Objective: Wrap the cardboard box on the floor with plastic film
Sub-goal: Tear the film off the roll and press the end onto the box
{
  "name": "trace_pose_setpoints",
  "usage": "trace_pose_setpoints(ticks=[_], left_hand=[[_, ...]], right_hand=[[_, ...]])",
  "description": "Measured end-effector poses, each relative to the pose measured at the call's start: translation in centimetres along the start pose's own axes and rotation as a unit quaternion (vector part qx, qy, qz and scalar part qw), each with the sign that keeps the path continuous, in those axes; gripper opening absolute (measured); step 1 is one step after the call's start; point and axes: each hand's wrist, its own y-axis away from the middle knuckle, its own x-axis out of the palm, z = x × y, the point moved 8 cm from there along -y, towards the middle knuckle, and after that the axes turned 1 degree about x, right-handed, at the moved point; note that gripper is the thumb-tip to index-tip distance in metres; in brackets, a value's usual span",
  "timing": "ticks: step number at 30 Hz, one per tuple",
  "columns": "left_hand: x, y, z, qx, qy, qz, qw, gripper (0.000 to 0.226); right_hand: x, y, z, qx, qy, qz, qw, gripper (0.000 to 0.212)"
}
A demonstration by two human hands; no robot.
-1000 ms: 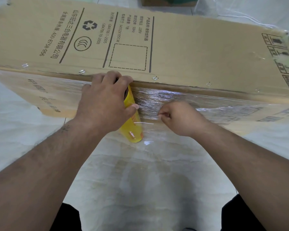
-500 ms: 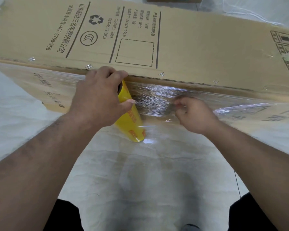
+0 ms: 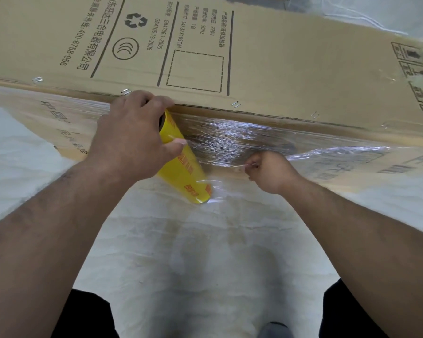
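A long printed cardboard box [image 3: 266, 57] lies on the pale floor, filling the upper view. Clear plastic film [image 3: 232, 140] clings to its near side. My left hand [image 3: 134, 140] grips the top of a yellow film roll [image 3: 186, 174], which stands tilted against the box's near face with its lower end close to the floor. My right hand [image 3: 271, 172] is to the right of the roll, low on the box's side, pinching the lower edge of the stretched film.
Pale marbled floor [image 3: 205, 252] stretches between the box and my dark-clad legs [image 3: 88, 318] at the bottom corners. Metal staples [image 3: 236, 104] run along the box's top edge. A shoe tip [image 3: 276, 330] shows at the bottom.
My right hand slid right along the film, then came down to pinch its lower edge. The roll in my left hand has tilted a little more; the stretch of film is longer.
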Motion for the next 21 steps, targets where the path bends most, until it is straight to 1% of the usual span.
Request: trace_pose_setpoints(ticks=[3, 5, 6, 8, 10, 12, 15, 18, 21], left_hand=[[-0.4, 0.3, 1.4, -0.02, 0.017, -0.007, 1.0, 0.076], [-1.0, 0.4, 2.5, -0.038, 0.03, -0.015, 0.999, 0.075], [-1.4, 0.4, 3.2, -0.05, 0.035, -0.019, 0.998, 0.075], [-2.3, 0.5, 4.9, -0.073, 0.046, -0.03, 0.996, 0.077], [-3.3, 0.5, 6.3, -0.086, 0.057, -0.042, 0.994, 0.079], [-3.9, 0.6, 7.5, -0.102, 0.06, -0.044, 0.992, 0.076], [-5.2, 1.3, 9.3, -0.133, 0.061, -0.052, 0.988, 0.083], [-6.8, 1.8, 10.5, -0.145, 0.061, -0.079, 0.984, 0.085], [-7.9, 1.9, 11.3, -0.144, 0.014, -0.094, 0.985, 0.085]], right_hand=[[1.0, -1.2, -2.1, 0.056, -0.051, 0.004, 0.997, 0.025], [1.3, -2.0, -3.5, 0.085, -0.054, 0.009, 0.995, 0.018], [1.3, -2.4, -4.2, 0.099, -0.054, 0.005, 0.994, 0.015], [1.2, -3.1, -5.8, 0.132, -0.099, -0.008, 0.986, 0.02], [1.3, -3.4, -7.0, 0.156, -0.124, -0.023, 0.98, 0.019], [1.4, -3.4, -7.2, 0.154, -0.101, -0.015, 0.983, 0.018], [1.2, -3.1, -6.8, 0.143, -0.037, -0.011, 0.989, 0.025], [0.7, -2.9, -6.2, 0.128, -0.003, -0.01, 0.992, 0.024], [0.5, -2.9, -5.5, 0.112, 0.001, -0.021, 0.993, 0.024]])
